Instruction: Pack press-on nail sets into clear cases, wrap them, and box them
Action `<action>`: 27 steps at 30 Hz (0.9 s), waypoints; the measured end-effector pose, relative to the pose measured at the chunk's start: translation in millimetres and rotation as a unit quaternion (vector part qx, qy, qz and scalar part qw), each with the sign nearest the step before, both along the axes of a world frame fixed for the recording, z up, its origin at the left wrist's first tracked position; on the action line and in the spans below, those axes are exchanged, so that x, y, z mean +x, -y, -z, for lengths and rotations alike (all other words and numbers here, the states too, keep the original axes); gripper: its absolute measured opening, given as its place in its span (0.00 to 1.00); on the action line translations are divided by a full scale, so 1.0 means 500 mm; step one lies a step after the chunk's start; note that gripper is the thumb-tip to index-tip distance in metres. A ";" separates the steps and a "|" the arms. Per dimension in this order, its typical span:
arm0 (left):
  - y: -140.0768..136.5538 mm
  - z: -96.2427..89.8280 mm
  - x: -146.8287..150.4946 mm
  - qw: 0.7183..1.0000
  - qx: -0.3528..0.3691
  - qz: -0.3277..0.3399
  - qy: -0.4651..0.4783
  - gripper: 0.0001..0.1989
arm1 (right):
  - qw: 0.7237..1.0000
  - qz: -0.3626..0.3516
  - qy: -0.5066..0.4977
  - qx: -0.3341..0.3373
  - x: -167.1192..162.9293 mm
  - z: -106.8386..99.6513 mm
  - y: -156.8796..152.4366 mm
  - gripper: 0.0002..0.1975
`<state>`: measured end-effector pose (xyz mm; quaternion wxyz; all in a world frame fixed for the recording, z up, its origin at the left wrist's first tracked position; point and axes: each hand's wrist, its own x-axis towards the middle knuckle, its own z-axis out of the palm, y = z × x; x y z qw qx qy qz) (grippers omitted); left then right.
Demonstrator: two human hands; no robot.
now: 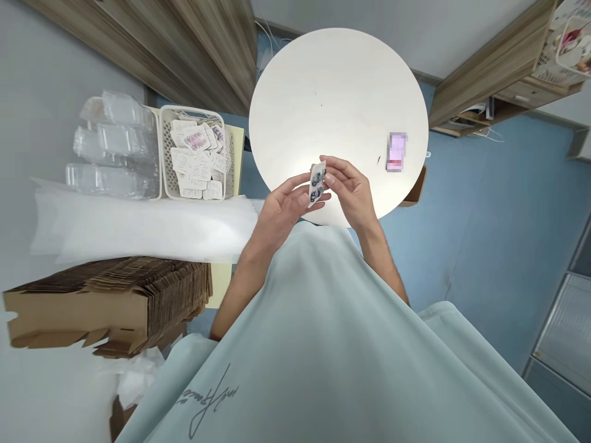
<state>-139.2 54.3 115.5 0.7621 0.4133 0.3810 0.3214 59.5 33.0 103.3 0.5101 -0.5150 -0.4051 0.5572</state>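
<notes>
A small white card with dark blue, glossy shapes [317, 182] is held up over the near edge of the round white table [339, 92]. My left hand [289, 206] is closed on its left and lower side, thumb on the front, some fingers behind. My right hand [348, 187] pinches the card's right edge with thumb and fingers. What exactly the blue shapes are is too small to tell. A phone-like rectangle [396, 152], blurred out, lies on the table to the right of my hands.
At left stands a white basket [163, 154] of small printed cards [196, 163], beside stacked clear plastic boxes [122, 135]. Nearer me lie white sheets [148, 229] and flattened cardboard boxes [78, 317]. A wooden cabinet [484, 67] stands at right; an open brown box [415, 187] sits under the table.
</notes>
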 end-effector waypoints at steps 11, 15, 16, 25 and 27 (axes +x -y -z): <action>0.012 -0.015 0.043 0.921 0.262 -0.136 -0.252 0.39 | 1.000 -0.008 -0.002 0.013 0.050 -0.013 0.006 0.39; 0.007 -0.012 0.060 0.946 0.212 -0.120 -0.212 0.34 | 1.000 -0.016 -0.008 0.011 0.069 -0.005 0.001 0.40; 0.004 -0.005 0.063 0.957 0.186 -0.113 -0.191 0.33 | 1.000 -0.020 -0.013 0.012 0.073 0.001 -0.001 0.39; 0.008 0.075 0.075 0.984 -0.132 -0.088 -0.076 0.36 | 0.996 -0.042 -0.006 -0.077 0.068 0.127 -0.025 0.35; 0.025 0.095 0.067 0.976 -0.135 -0.133 -0.110 0.35 | 0.995 -0.044 -0.007 -0.093 0.063 0.163 -0.029 0.34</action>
